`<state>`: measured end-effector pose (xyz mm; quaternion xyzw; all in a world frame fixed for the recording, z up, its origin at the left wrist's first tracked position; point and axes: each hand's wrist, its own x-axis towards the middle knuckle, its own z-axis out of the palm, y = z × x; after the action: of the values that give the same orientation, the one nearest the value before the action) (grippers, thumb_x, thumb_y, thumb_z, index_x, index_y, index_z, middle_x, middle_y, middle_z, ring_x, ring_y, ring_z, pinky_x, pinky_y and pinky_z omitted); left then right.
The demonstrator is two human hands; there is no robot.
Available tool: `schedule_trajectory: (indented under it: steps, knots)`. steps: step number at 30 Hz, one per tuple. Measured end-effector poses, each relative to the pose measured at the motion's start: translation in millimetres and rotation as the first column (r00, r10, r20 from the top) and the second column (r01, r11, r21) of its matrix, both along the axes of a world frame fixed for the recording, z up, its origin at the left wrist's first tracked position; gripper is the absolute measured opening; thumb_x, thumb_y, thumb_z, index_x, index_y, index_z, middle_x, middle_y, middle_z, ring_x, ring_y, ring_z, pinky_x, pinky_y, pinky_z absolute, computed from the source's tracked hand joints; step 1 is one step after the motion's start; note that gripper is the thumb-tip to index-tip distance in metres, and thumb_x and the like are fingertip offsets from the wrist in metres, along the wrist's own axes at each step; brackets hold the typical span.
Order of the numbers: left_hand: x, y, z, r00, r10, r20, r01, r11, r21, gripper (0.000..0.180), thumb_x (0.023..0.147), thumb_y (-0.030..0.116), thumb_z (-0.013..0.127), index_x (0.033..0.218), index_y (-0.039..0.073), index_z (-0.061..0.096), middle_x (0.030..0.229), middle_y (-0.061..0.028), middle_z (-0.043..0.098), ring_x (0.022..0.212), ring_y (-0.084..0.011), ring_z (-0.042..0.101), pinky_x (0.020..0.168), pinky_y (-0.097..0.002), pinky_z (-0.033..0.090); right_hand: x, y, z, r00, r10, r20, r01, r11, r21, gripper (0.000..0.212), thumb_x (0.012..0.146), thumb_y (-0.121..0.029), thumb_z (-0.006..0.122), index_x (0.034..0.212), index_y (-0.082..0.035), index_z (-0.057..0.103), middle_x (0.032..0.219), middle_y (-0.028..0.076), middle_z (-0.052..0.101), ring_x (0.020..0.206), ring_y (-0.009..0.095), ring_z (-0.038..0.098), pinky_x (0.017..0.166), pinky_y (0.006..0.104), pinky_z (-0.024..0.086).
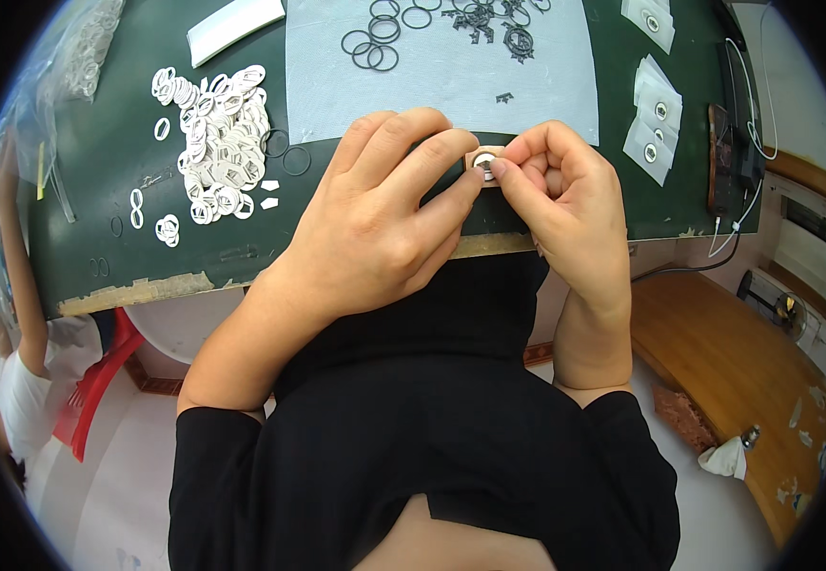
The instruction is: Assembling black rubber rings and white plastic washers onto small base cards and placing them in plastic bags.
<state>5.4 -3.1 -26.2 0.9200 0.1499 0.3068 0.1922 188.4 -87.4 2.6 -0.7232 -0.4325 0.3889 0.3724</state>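
Note:
Near the front edge of the dark green table, a small beige square piece with a round white and dark centre (482,160) is pinched between both hands. My left hand (380,214) grips its left side with thumb and fingertips, the other fingers bent over it. On the right side, my right hand (570,195) presses thumb and index finger against the piece, its remaining fingers curled. Fingertips cover part of the piece, so its detail is hard to make out. Beyond my hands lies a grey sheet (375,100) carrying black rings (383,30) and small black cut-out pieces (475,24).
White oval rings (227,143) are heaped on the left, with a few loose black rings beside them. White cards with round emblems (654,119) and a phone (720,162) with cables lie right. A white block (234,29) and plastic bag (80,57) sit far left, near another person's arm (21,257).

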Motion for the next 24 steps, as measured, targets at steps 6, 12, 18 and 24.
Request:
schedule_trajectory:
  steps: [6,12,18,24]
  knots:
    - [0,0,-2,1.000,0.000,0.002,0.000,1.000,-0.013,0.041,0.068,0.002,0.076,0.109,0.004,0.072,0.116,-0.0101,0.065,0.109,-0.0302,0.061,0.089,-0.0426,0.047,1,0,4,0.972,-0.085,-0.219,0.078,0.996,-0.042,0.025,0.093,-0.006,0.071,0.112,0.002,0.056,0.065,0.001,0.057,0.051,0.003,0.052,0.046,0.0207,0.037]
    - [1,0,-2,1.000,0.003,-0.017,-0.004,1.000,-0.011,0.044,0.069,0.003,0.076,0.112,0.005,0.072,0.119,-0.0096,0.064,0.111,-0.0302,0.060,0.091,-0.0426,0.047,3,1,5,0.983,-0.040,-0.177,0.035,0.999,-0.029,0.024,0.095,-0.005,0.067,0.115,0.003,0.055,0.065,0.001,0.058,0.048,0.004,0.055,0.043,0.0216,0.039]
    - [0,1,-2,1.000,0.004,-0.007,-0.004,1.000,-0.003,0.044,0.070,0.004,0.077,0.114,0.004,0.072,0.120,-0.0105,0.063,0.113,-0.0309,0.059,0.093,-0.0442,0.047,2,3,8,0.983,-0.005,-0.182,-0.004,0.999,-0.048,0.025,0.096,-0.004,0.065,0.117,0.003,0.054,0.065,0.001,0.058,0.048,0.006,0.057,0.043,0.0220,0.039]
    - [-10,9,19,0.999,0.029,-0.013,-0.030,0.997,-0.076,0.042,0.072,0.002,0.077,0.114,0.004,0.072,0.118,-0.0125,0.065,0.113,-0.0328,0.060,0.093,-0.0448,0.048,5,1,5,0.956,-0.029,-0.292,0.010,0.998,-0.063,0.031,0.097,-0.004,0.065,0.124,0.002,0.051,0.069,0.001,0.057,0.047,0.006,0.056,0.040,0.0212,0.039]
